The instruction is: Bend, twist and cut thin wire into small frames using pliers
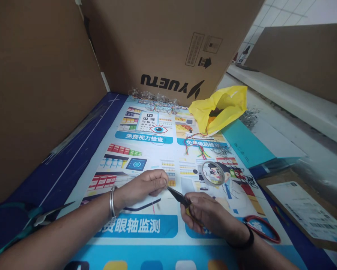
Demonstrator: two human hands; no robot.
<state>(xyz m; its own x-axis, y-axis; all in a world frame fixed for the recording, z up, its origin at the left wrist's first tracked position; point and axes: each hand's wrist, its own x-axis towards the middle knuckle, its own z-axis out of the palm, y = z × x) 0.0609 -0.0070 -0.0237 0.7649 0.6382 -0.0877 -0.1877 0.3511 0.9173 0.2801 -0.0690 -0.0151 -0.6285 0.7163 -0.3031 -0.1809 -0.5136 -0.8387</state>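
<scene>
My left hand (146, 185) is closed in a pinch over a printed poster (146, 150) on the table, holding a thin red thread (153, 206) that hangs below the fingers. A metal bangle circles that wrist. My right hand (206, 215) is wrapped round small dark scissors (179, 197), whose blades point up and left at the left fingertips. A black band sits on the right wrist.
A yellow plastic bag (219, 107) lies behind, with coloured threads (198, 148) and piles of thin metal wires (154, 98) near a YUETU cardboard box (162, 45). A round clear disc (214, 173), a red ring (265, 228), a teal sheet (244, 144) and a green-handled tool (30, 221) lie around.
</scene>
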